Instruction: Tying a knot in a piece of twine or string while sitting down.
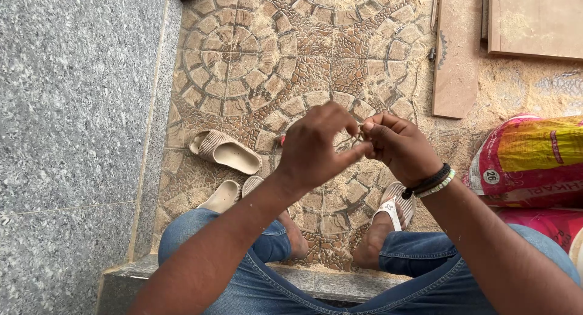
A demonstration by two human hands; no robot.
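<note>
Woven plastic sack [531, 160], lying on its side to the right of the joined hands and just past the right wrist: bulging, rounded body, pink-red with a broad yellow band and a small white round label [491, 176] on its near end. Second pink sack [540, 221] directly below it, partly hidden.
</note>
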